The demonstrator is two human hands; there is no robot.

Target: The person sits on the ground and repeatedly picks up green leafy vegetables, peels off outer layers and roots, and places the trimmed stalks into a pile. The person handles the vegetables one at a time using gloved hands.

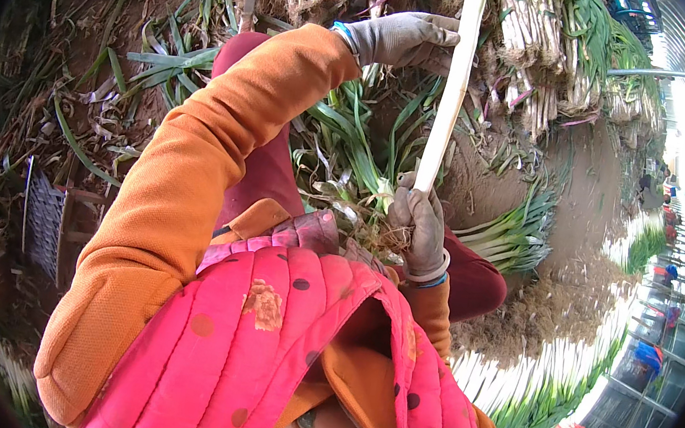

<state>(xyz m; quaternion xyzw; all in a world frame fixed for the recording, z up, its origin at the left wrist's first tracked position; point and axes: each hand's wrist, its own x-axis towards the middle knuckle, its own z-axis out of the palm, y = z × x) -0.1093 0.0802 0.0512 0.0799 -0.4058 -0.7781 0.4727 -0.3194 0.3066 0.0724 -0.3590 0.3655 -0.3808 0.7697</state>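
My right hand (pixel 420 226), in a soiled grey work glove, is closed around the root end of a long green onion (pixel 450 106). Its pale, smooth stalk rises away from me and runs out at the top edge. Brown roots (pixel 393 239) stick out beside that hand. Farther up the stalk, my left hand (pixel 403 38), gloved too, has its fingers stretched against the side; whether they grip is hidden behind the stalk. Loose green onion leaves (pixel 352 126) lie below the hands, between my knees.
Bundled green onions (pixel 532 26) with roots are stacked ahead. More whole onions (pixel 505 229) lie by my right knee. A long row of white stems (pixel 527 374) stretches along the right, beside the plastic-covered wall (pixel 669 353). Leaf scraps (pixel 121 100) litter the soil near a woven crate (pixel 44 221) at left.
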